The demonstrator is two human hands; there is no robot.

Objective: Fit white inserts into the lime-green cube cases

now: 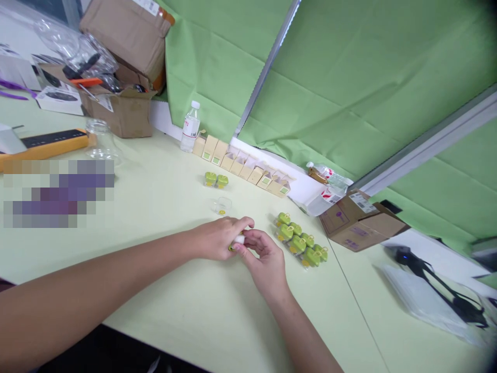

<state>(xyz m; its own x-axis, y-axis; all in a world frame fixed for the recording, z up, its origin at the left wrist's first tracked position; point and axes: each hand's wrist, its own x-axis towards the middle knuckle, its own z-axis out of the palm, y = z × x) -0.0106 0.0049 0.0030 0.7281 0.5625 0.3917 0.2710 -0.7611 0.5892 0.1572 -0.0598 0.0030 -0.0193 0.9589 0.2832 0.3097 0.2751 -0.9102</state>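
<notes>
Between my two hands is a small white-and-green piece point(237, 240), mostly covered by fingers. My left hand point(218, 237) closes round its left side, index finger stretched over the top. Thumb and fingertips of my right hand point(267, 257) pinch it from the right. Just beyond them on the table lies a small clear plastic container point(222, 205) with a yellow sticker and no lid. Two green-lidded clear containers point(216, 180) stand farther back. Several more green-lidded containers point(298, 241) with loop handles are grouped to the right of my right hand.
A row of small cardboard boxes point(243, 165) lines the back, with a water bottle point(190, 127) at its left end. At left are a glass jar point(101, 140), an orange power strip point(54, 146) and a filled carton point(126, 111). Another carton point(359, 220) stands at right.
</notes>
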